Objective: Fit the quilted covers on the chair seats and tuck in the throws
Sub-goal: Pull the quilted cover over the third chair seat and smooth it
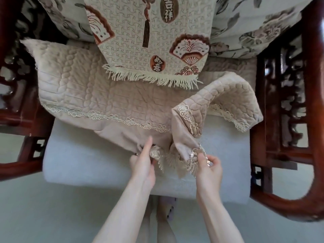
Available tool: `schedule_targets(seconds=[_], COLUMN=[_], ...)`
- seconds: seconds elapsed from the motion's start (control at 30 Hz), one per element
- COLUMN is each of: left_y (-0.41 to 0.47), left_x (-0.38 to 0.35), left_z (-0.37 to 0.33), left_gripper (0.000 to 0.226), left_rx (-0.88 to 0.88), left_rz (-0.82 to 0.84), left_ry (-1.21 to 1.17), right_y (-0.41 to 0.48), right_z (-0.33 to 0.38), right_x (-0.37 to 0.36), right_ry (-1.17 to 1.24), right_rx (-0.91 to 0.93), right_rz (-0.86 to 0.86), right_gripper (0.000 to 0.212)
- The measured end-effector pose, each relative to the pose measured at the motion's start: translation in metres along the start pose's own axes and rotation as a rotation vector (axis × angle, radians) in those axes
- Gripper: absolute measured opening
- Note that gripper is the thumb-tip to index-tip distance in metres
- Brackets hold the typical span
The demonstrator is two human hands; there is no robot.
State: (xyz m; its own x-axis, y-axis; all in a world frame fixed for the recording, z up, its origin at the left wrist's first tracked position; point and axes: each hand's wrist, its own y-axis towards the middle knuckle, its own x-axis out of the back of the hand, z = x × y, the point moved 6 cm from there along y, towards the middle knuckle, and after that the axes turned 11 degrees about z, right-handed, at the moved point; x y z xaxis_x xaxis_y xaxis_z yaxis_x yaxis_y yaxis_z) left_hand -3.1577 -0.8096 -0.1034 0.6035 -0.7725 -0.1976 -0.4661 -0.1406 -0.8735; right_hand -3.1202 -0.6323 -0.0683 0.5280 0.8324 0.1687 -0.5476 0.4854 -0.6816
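Observation:
A beige quilted cover (84, 88) with lace trim lies rumpled over the back half of the pale seat cushion (84, 163). Its right side is folded up and over. My left hand (143, 162) grips the bunched front flap, index finger pointing up along the cloth. My right hand (208, 165) pinches the lace-edged corner of the same cover. A cream throw (152, 37) with fans, characters and a fringe hangs down the chair back onto the cover.
Dark red carved wooden armrests stand at the left (19, 109) and right (287, 120). Floral cushions (254, 27) lean against the chair back. Pale floor (52, 211) lies in front of the seat, with my feet below.

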Motion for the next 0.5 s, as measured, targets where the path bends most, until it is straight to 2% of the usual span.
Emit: schedule_targets(seconds=[0.07, 0.13, 0.23, 0.27, 0.33, 0.37, 0.4, 0.43, 0.5], left_y=[0.002, 0.006, 0.003, -0.005, -0.013, -0.016, -0.018, -0.021, -0.026], left_x=[-0.016, -0.021, -0.014, -0.009, 0.003, 0.008, 0.015, 0.020, 0.025], left_z=[0.002, 0.000, 0.001, 0.004, 0.009, 0.011, 0.014, 0.015, 0.017], left_gripper=[0.039, 0.037, 0.010, 0.004, 0.010, 0.012, 0.014, 0.018, 0.022], left_rx=[0.090, 0.088, 0.010, -0.001, -0.018, -0.030, -0.034, -0.038, -0.031], left_rz=[0.088, 0.112, 0.104, 0.102, 0.068, 0.051, 0.036, 0.034, 0.042], left_ry=[-0.049, -0.027, -0.040, -0.057, -0.077, -0.083, -0.079, -0.066, -0.023], right_y=[-0.006, -0.009, -0.011, -0.013, -0.015, -0.016, -0.020, -0.022, -0.029], right_z=[-0.003, -0.007, -0.014, -0.018, -0.026, -0.027, -0.028, -0.030, -0.033], right_x=[0.010, 0.019, 0.029, 0.028, 0.018, 0.013, 0.010, 0.008, 0.005], right_ry=[-0.010, 0.003, 0.105, 0.178, 0.305, 0.290, 0.278, 0.263, 0.314], right_rx=[0.016, 0.025, -0.009, -0.024, -0.109, -0.138, -0.143, -0.160, -0.204], right_rz=[0.007, 0.005, -0.029, -0.014, 0.099, 0.164, 0.223, 0.285, 0.338], right_gripper=[0.018, 0.008, 0.012, 0.022, 0.073, 0.094, 0.101, 0.097, 0.067])
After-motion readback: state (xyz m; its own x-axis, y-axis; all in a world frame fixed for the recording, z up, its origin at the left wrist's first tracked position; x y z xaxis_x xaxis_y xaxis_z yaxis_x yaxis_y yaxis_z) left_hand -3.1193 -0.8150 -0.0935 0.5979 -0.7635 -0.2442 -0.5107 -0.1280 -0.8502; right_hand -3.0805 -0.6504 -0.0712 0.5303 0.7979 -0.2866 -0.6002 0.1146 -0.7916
